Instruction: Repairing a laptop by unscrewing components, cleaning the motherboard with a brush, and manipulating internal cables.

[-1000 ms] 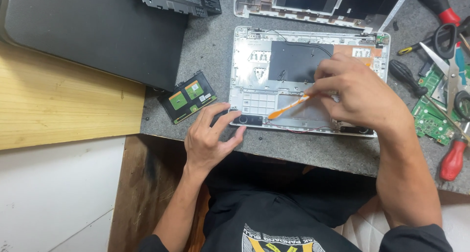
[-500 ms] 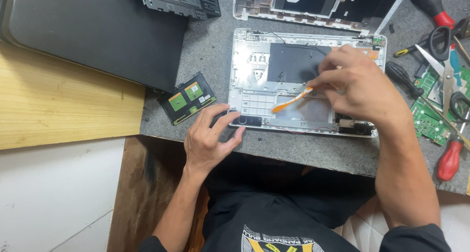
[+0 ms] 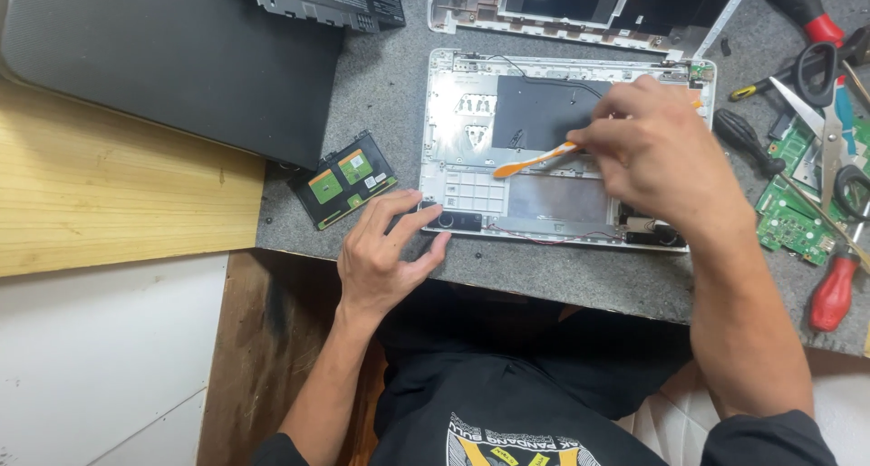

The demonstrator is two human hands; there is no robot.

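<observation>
My right hand [image 3: 666, 153] grips an orange pry tool [image 3: 535, 161], its tip over the open white laptop shell [image 3: 453, 113] on the grey worktop [image 3: 390, 86]. My left hand [image 3: 385, 253], fingers loosely spread and holding nothing, steadies the shell's front edge beside a small circuit board [image 3: 344, 178].

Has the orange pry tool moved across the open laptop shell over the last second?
Yes. The orange pry tool in the right hand has shifted up, away from the shell's near edge, towards the dark panel.

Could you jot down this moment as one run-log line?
right hand: holds orange pry tool | tool tip: inside open white laptop shell | left hand: steadies shell's front edge
</observation>
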